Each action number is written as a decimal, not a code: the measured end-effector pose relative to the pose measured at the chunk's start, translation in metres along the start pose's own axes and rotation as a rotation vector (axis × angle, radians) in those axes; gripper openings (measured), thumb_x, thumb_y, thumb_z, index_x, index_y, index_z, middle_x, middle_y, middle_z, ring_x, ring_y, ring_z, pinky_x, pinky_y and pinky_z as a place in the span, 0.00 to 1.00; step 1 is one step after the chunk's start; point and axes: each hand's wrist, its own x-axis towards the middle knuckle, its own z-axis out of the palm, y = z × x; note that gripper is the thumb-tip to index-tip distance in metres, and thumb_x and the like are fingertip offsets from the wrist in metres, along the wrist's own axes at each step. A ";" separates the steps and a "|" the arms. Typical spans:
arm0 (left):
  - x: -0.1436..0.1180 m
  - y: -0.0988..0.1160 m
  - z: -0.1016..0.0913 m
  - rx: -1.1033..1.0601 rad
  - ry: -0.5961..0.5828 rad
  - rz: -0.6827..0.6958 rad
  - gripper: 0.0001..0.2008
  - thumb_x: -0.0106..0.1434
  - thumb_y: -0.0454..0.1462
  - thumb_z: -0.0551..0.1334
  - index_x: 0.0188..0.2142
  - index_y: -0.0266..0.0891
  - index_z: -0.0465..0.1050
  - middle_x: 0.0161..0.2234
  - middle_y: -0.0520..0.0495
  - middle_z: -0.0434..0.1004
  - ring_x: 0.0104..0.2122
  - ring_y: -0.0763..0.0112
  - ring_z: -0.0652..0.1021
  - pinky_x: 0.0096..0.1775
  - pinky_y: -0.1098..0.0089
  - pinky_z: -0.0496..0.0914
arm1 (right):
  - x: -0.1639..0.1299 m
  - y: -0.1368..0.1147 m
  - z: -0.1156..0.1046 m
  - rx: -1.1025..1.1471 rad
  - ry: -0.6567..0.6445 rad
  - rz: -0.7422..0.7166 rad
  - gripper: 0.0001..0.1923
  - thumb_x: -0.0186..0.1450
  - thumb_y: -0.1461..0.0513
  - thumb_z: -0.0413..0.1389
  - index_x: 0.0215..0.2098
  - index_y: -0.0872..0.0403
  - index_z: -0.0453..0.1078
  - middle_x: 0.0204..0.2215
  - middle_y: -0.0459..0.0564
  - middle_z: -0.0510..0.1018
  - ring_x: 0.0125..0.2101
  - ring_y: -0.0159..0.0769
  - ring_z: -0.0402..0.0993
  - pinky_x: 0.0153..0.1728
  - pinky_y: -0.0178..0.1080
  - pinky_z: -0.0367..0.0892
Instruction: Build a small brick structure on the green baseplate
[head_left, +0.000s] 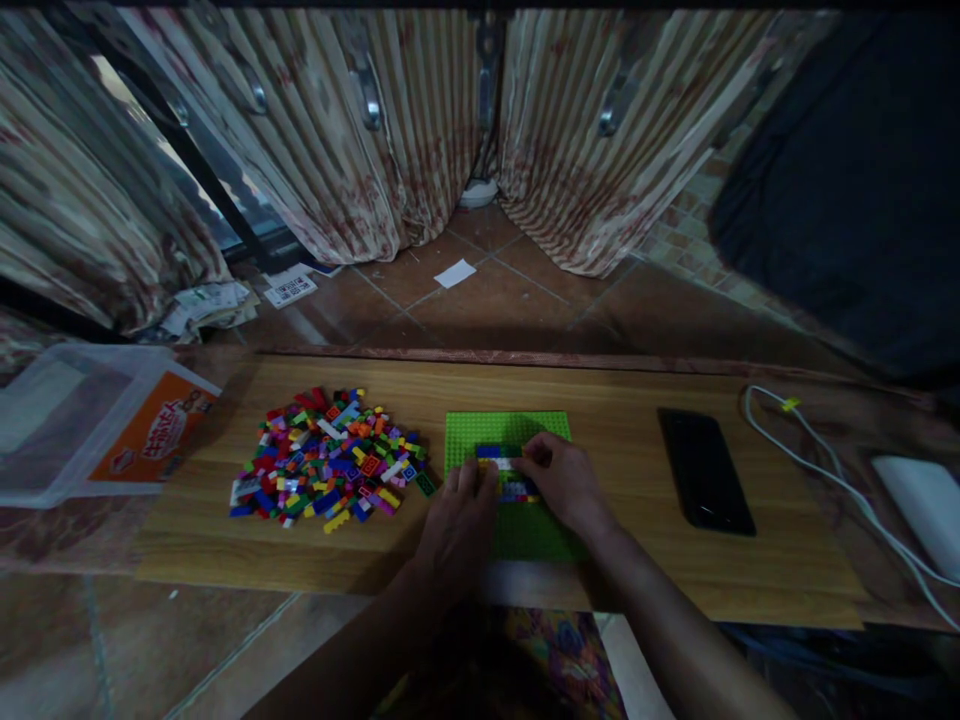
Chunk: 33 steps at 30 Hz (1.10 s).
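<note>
Lying flat on the wooden board (600, 380), the green baseplate (507, 430) is the landmark here: its long axis runs from the person toward the curtains (420, 130), and its studded face points up. Its near end reaches almost to the board's near edge, and the board itself rests on the tiled floor (495, 290).

On the middle of the baseplate sits a small row of bricks (504, 460), blue, white and yellow, running crosswise to the plate's length. The left hand (459, 525) rests on the plate's left edge, fingers spread flat and holding nothing, their tips touching the row's left end. The right hand (564, 485) is curled over the row's right end, fingertips pressing on the bricks; whether it pinches a single brick cannot be told. Both hands cover the plate's near half.

Just left of the baseplate lies a loose heap of mixed bricks (330, 460), with a dark green piece almost touching the plate's edge. Farther left lies a clear plastic bag (97, 420) with an orange label. Right of the baseplate, apart from it, lies a black phone (705, 470), then a white cable (832, 480) and a white device (926, 500).
</note>
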 end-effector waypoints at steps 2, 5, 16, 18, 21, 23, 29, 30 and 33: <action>0.000 0.001 -0.002 0.014 -0.010 -0.006 0.18 0.64 0.30 0.52 0.54 0.37 0.62 0.47 0.38 0.68 0.43 0.56 0.71 0.43 0.58 0.71 | 0.003 0.000 -0.003 -0.022 -0.048 -0.025 0.07 0.56 0.59 0.60 0.23 0.52 0.68 0.21 0.43 0.73 0.23 0.33 0.68 0.26 0.36 0.60; 0.001 0.001 -0.003 0.024 -0.016 0.019 0.19 0.63 0.29 0.53 0.54 0.35 0.63 0.47 0.37 0.68 0.44 0.56 0.71 0.44 0.58 0.71 | 0.007 -0.001 -0.007 0.019 -0.117 -0.024 0.08 0.54 0.61 0.61 0.21 0.52 0.67 0.20 0.42 0.71 0.23 0.32 0.66 0.27 0.35 0.58; -0.006 0.010 0.007 0.071 0.143 0.012 0.22 0.63 0.33 0.56 0.56 0.27 0.63 0.57 0.28 0.65 0.54 0.50 0.69 0.52 0.53 0.66 | 0.002 0.012 -0.024 0.305 -0.111 -0.008 0.18 0.61 0.49 0.53 0.26 0.54 0.73 0.20 0.45 0.74 0.23 0.33 0.70 0.25 0.34 0.64; -0.008 0.017 0.012 0.063 0.184 -0.004 0.26 0.63 0.36 0.57 0.59 0.26 0.60 0.59 0.27 0.62 0.57 0.48 0.67 0.53 0.52 0.65 | -0.006 0.016 -0.027 0.347 -0.040 0.020 0.20 0.61 0.47 0.52 0.28 0.55 0.72 0.21 0.47 0.75 0.24 0.35 0.70 0.26 0.35 0.65; -0.011 0.024 0.023 0.029 0.187 0.025 0.29 0.65 0.42 0.56 0.62 0.29 0.56 0.63 0.33 0.58 0.62 0.49 0.61 0.57 0.51 0.60 | -0.021 0.018 -0.032 0.403 0.046 0.041 0.22 0.59 0.45 0.53 0.29 0.55 0.72 0.23 0.48 0.76 0.25 0.35 0.71 0.27 0.36 0.66; -0.011 0.026 0.030 0.006 0.178 0.048 0.32 0.65 0.45 0.54 0.63 0.30 0.53 0.65 0.35 0.55 0.64 0.52 0.57 0.59 0.52 0.57 | -0.031 0.016 -0.035 0.445 0.088 0.055 0.21 0.59 0.46 0.56 0.30 0.55 0.73 0.25 0.48 0.77 0.26 0.35 0.71 0.28 0.36 0.66; -0.012 0.025 0.032 -0.107 0.169 0.077 0.34 0.64 0.45 0.56 0.65 0.31 0.51 0.66 0.36 0.52 0.65 0.52 0.53 0.61 0.51 0.54 | -0.056 -0.019 -0.025 0.445 0.007 -0.067 0.16 0.61 0.50 0.55 0.31 0.55 0.73 0.27 0.48 0.78 0.30 0.37 0.73 0.34 0.37 0.67; -0.013 0.026 0.031 -0.139 0.185 0.078 0.32 0.63 0.43 0.57 0.64 0.33 0.53 0.65 0.37 0.55 0.65 0.52 0.55 0.61 0.50 0.55 | -0.059 -0.029 -0.019 0.436 -0.040 -0.114 0.15 0.63 0.51 0.54 0.32 0.54 0.73 0.29 0.49 0.78 0.32 0.37 0.74 0.36 0.37 0.67; -0.025 0.030 0.029 -0.209 0.248 0.071 0.26 0.62 0.37 0.57 0.60 0.39 0.62 0.60 0.41 0.65 0.61 0.51 0.62 0.61 0.51 0.56 | -0.061 -0.060 -0.001 0.338 -0.168 -0.250 0.12 0.65 0.54 0.52 0.34 0.52 0.73 0.32 0.48 0.79 0.34 0.37 0.75 0.38 0.38 0.67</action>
